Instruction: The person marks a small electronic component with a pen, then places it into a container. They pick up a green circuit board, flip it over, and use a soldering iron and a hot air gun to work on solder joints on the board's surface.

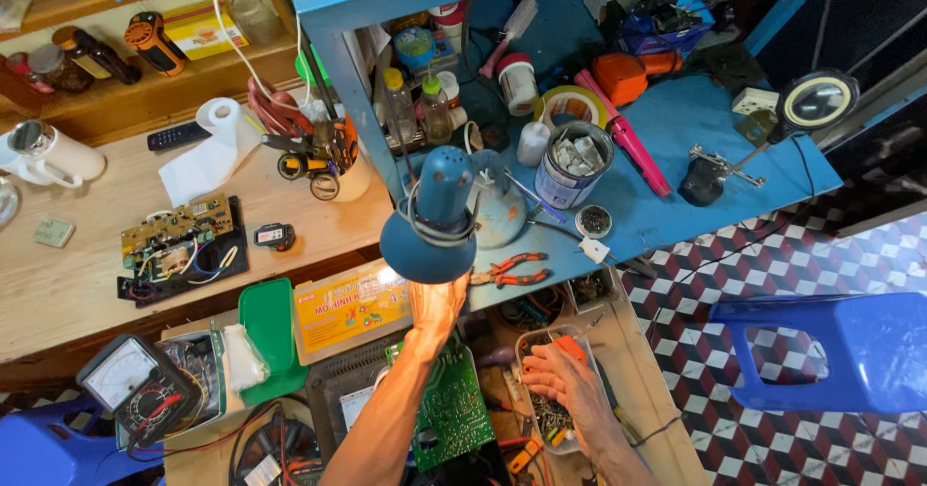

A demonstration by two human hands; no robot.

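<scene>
My right hand (558, 378) rummages open-fingered in the parts tray (541, 343); my left (436, 305) seemingly grips the lamp (430, 227), aiming light.

Lamp (432, 218) stands at the bench (676, 148) front edge, pliers (510, 269) just right of it, tin (572, 165) behind them. Left hand (436, 305) reaches up under the lamp. Right hand (560, 378) lies in a parts tray (533, 339), right of the circuit board (452, 411). Multimeter (135, 385) sits far left.
</scene>
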